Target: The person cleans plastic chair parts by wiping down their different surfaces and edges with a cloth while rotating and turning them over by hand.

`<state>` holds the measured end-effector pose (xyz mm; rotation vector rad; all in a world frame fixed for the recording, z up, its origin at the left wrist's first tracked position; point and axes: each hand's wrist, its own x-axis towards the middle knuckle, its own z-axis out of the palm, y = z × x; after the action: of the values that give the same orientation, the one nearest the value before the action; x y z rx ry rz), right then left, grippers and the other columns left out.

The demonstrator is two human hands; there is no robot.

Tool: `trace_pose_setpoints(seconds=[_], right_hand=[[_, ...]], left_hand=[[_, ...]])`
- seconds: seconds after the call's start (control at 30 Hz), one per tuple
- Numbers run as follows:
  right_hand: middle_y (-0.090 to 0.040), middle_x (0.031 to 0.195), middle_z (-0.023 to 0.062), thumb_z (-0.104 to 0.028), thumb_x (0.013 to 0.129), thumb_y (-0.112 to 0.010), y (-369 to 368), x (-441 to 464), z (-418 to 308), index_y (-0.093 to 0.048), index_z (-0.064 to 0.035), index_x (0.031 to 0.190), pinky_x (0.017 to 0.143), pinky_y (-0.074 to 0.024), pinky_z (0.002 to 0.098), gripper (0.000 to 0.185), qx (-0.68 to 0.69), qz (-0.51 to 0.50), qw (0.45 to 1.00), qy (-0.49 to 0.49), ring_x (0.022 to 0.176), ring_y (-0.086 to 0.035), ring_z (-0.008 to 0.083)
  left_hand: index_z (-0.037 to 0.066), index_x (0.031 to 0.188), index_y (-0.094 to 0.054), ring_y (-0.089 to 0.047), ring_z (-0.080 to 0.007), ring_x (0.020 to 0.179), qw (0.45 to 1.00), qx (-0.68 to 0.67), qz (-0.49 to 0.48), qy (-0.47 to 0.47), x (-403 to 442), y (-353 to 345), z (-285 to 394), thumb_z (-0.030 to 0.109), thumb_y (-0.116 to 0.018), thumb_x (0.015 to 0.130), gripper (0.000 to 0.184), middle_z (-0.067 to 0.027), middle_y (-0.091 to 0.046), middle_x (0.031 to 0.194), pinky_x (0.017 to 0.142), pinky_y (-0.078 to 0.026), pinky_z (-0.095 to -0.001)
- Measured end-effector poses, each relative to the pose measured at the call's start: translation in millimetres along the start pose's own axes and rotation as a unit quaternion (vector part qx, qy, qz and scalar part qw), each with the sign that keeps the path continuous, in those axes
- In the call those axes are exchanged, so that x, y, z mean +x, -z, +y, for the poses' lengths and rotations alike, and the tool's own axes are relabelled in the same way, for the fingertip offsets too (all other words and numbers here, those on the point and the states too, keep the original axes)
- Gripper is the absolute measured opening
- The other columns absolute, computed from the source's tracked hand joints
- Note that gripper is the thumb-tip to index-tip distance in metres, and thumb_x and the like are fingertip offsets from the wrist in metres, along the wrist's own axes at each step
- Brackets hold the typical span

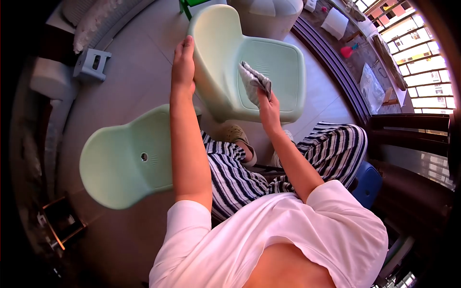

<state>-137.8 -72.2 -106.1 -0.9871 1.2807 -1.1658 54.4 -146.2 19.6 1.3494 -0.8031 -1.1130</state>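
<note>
While the left hand (183, 67) is resting along the backrest edge of a pale green molded plastic chair (218, 53), fingers pretty much straight, the right hand (269, 109) is gripping a folded grey-and-white cloth (249, 82), closed snugly on it. That cloth's showing over the seat (285, 72); can't tell if it's touching. Chair's sitting on the smooth grey floor (132, 91).

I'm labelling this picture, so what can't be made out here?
All in the head view:
Lower chair: part of its right side, hidden by the left forearm.
Upper chair: the seat patch behind the cloth in the right hand.
Green item: cut off by the top edge.
Blue item: partly hidden by striped trousers.
</note>
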Motion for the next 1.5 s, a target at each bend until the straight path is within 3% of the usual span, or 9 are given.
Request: trace_pose_setpoints(seconds=[0.27, 0.43, 0.6, 0.7, 0.8, 0.93, 1.07, 1.27, 1.5], right_hand=[[-0.047, 0.137, 0.0103, -0.012, 0.073, -0.052, -70, -32, -79, -0.056, -0.0128, 0.125, 0.109, -0.0215, 0.0495, 0.052, -0.276, 0.023, 0.829, 0.486, 0.131, -0.037, 0.0333], [-0.054, 0.116, 0.0058, -0.02, 0.097, -0.046, -34, -52, 45, -0.046, -0.0017, 0.129, 0.096, -0.0347, 0.0273, 0.037, 0.137, 0.001, 0.99, -0.011, 0.107, -0.047, 0.0149], [-0.055, 0.115, 0.0037, -0.017, 0.096, -0.047, -23, -50, 37, -0.047, -0.0012, 0.127, 0.094, -0.0359, 0.0265, 0.035, 0.077, 0.005, 0.994, -0.075, 0.105, -0.047, 0.0134], [-0.054, 0.121, 0.0083, -0.009, 0.094, -0.045, -29, -57, -18, -0.046, -0.0015, 0.129, 0.099, -0.033, 0.0281, 0.036, 0.186, -0.052, 0.981, 0.015, 0.113, -0.047, 0.0169], [-0.05, 0.134, 0.008, -0.01, 0.073, -0.06, -26, -42, -90, -0.06, -0.0105, 0.119, 0.11, -0.0254, 0.0411, 0.046, -0.133, -0.046, 0.892, 0.429, 0.134, -0.035, 0.0275], [-0.054, 0.13, 0.004, -0.013, 0.062, -0.059, -24, 4, -136, -0.066, -0.0143, 0.107, 0.111, -0.0214, 0.0493, 0.046, -0.27, -0.104, 0.793, 0.537, 0.134, -0.035, 0.0306], [-0.054, 0.129, 0.0047, -0.012, 0.067, -0.061, -16, 76, -167, -0.063, -0.0124, 0.11, 0.11, -0.0227, 0.047, 0.042, -0.223, -0.095, 0.793, 0.558, 0.132, -0.038, 0.0298], [-0.061, 0.105, 0.0058, -0.032, 0.091, -0.05, 40, 170, -147, -0.059, -0.0103, 0.117, 0.089, -0.0425, 0.029, 0.035, 0.036, -0.04, 0.978, 0.203, 0.101, -0.055, 0.019], [-0.055, 0.122, 0.0066, -0.04, 0.095, -0.048, 64, 151, -91, -0.044, -0.0075, 0.134, 0.091, -0.0423, 0.0305, 0.051, 0.268, 0.058, 0.96, 0.063, 0.108, -0.054, 0.0175]], left_hand=[[0.004, 0.115, -0.056, -0.061, -0.0192, 0.089, 0.965, -0.231, -0.087, 0.094, -3, -11, -17, 0.027, -0.041, 0.098, 0.032, -0.0082, -0.061, 0.103, 0.08, -0.05, -0.0319], [0.001, 0.118, -0.056, -0.055, -0.021, 0.105, 0.97, -0.229, -0.034, 0.071, -8, -25, -4, 0.034, -0.047, 0.096, 0.04, -0.011, -0.059, 0.113, 0.092, -0.043, -0.035], [0.001, 0.119, -0.055, -0.055, -0.0215, 0.105, 0.974, -0.207, -0.049, 0.072, -15, -30, 1, 0.034, -0.045, 0.097, 0.041, -0.0107, -0.059, 0.115, 0.093, -0.043, -0.0347], [0.001, 0.121, -0.053, -0.054, -0.0226, 0.108, 0.975, -0.202, -0.072, 0.055, -11, -31, -5, 0.034, -0.041, 0.099, 0.042, -0.0111, -0.058, 0.117, 0.094, -0.043, -0.0357], [0.002, 0.131, -0.044, -0.05, -0.0252, 0.118, 0.945, -0.22, -0.199, 0.139, 16, -13, -35, 0.038, -0.03, 0.101, 0.049, -0.0135, -0.053, 0.126, 0.099, -0.043, -0.0397], [0.003, 0.132, -0.042, -0.06, -0.0252, 0.1, 0.853, -0.473, -0.179, 0.129, -3, -19, -63, 0.032, -0.045, 0.095, 0.047, -0.015, -0.055, 0.119, 0.089, -0.052, -0.0383], [0.007, 0.127, -0.05, -0.06, -0.0176, 0.096, 0.977, -0.203, -0.041, 0.043, -41, -56, -10, 0.022, -0.054, 0.093, 0.038, -0.0072, -0.059, 0.113, 0.078, -0.052, -0.0296], [-0.001, 0.109, -0.064, -0.061, -0.0115, 0.087, 0.98, -0.186, -0.065, -0.011, -64, -65, -3, 0.017, -0.054, 0.094, 0.026, -0.0074, -0.066, 0.099, 0.074, -0.051, -0.0238], [0.0, 0.112, -0.063, -0.058, -0.0103, 0.083, 0.985, -0.096, -0.128, -0.064, -74, -69, -1, 0.021, -0.049, 0.095, 0.03, -0.0055, -0.065, 0.098, 0.075, -0.047, -0.0224]])
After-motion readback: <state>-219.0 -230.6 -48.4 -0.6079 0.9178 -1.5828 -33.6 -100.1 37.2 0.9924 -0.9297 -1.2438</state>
